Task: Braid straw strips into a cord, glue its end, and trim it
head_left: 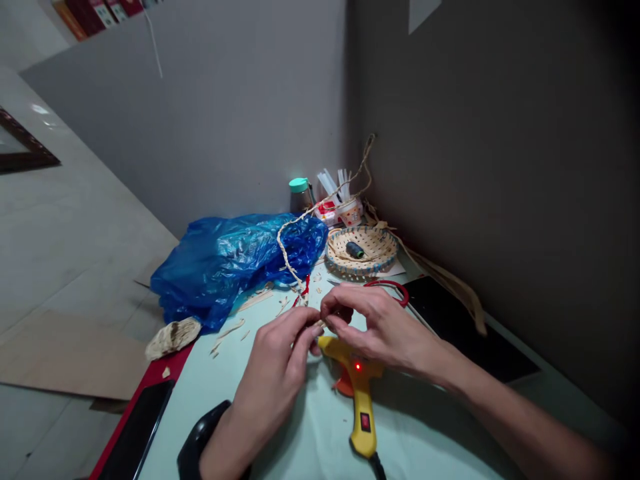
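My left hand [280, 360] and my right hand [380, 327] meet above the pale green table [440, 433], fingertips pinched together on the near end of a braided straw cord [286, 248]. The cord loops up over the blue plastic bag [225, 263] and runs toward the back corner. A bit of red thread [305, 290] hangs by the cord just above my fingers. Under my hands lies a yellow glue gun [361, 407] with its red light on, nozzle pointing toward my fingers.
A woven straw basket [361, 252] holding a dark spool sits at the back, with a green-capped jar [301, 193] and a cup of sticks [347, 203] behind it. Straw scraps litter the table. A dark slab [465, 327] lies right; a straw bundle [173, 337] lies left.
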Available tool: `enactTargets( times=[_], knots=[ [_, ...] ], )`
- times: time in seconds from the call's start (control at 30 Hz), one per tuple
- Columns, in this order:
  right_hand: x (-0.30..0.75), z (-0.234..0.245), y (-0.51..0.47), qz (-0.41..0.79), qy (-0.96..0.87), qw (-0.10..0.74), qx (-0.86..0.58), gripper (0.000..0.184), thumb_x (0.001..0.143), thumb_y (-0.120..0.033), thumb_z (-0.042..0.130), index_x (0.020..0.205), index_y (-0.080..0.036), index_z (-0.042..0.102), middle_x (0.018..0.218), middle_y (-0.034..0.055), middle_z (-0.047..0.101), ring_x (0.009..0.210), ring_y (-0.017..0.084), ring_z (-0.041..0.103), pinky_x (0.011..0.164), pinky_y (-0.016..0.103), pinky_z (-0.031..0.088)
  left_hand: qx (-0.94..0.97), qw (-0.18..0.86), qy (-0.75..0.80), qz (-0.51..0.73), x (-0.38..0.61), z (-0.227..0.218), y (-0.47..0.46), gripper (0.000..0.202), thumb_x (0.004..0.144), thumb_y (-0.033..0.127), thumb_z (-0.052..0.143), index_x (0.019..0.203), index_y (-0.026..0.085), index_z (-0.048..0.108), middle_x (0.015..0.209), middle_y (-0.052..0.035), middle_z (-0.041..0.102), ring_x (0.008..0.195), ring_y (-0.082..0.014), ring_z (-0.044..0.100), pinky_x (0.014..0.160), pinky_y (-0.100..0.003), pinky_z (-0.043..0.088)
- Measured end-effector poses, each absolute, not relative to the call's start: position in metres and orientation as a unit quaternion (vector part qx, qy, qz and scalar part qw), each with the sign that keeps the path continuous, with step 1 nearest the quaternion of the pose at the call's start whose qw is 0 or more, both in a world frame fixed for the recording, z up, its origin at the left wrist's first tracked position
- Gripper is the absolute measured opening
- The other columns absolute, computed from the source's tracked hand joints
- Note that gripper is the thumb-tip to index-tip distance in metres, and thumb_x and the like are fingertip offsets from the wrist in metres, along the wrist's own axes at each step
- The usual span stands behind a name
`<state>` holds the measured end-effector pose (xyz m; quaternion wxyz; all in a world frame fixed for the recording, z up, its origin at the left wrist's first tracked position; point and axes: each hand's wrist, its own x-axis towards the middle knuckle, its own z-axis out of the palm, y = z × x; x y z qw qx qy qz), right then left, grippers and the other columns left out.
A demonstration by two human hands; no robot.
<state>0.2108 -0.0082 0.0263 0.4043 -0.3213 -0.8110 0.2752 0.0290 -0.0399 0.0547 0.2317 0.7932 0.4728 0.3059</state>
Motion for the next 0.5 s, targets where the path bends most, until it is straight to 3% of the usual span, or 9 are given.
enactTargets(
  times=[0.1,0.2,0.3,0.5],
  knots=[
    [0.211,0.024,-0.008,0.283,-0.818,0.399,-0.302,0.008,0.092,-0.018,0.053,0.089,-0.018,0.061,0.083,0.0005,0.062,0.075,0.013,0.055,0.069,0.024,0.041,0.697,0.409,0.504,0.304,0.027,0.049,-0.033,0.018,0.092,0.025,0.05,0.079,0.019,0.061,0.056,0.002,0.059,0.051,-0.0128,0.055,0.057,-0.025,0.043],
    [0.21,0.024,-0.008,0.31,-0.791,0.42,-0.319,0.006,0.092,-0.021,0.055,0.093,-0.018,0.06,0.083,-0.0001,0.064,0.074,0.013,0.057,0.069,0.024,0.042,0.598,0.537,0.483,0.347,0.023,0.041,-0.027,0.014,0.085,0.028,0.06,0.078,0.016,0.06,0.065,-0.0011,0.065,0.043,-0.0095,0.052,0.043,-0.021,0.036],
    [0.208,0.026,-0.007,0.346,-0.752,0.442,-0.346,0.009,0.091,-0.024,0.057,0.099,-0.018,0.06,0.084,0.0002,0.066,0.075,0.013,0.06,0.07,0.025,0.045,0.529,0.577,0.471,0.407,0.024,0.035,-0.024,0.013,0.081,0.026,0.066,0.078,0.015,0.06,0.069,-0.0031,0.068,0.042,-0.0066,0.051,0.04,-0.018,0.032],
    [0.206,0.024,-0.004,0.362,-0.759,0.419,-0.344,0.013,0.087,-0.025,0.064,0.098,-0.018,0.064,0.095,0.0027,0.069,0.086,0.016,0.063,0.077,0.027,0.047,0.425,0.629,0.447,0.472,0.034,0.027,-0.024,0.01,0.077,0.018,0.068,0.075,0.015,0.059,0.051,0.0025,0.059,0.045,-0.0057,0.05,0.046,-0.014,0.034]
  ],
)
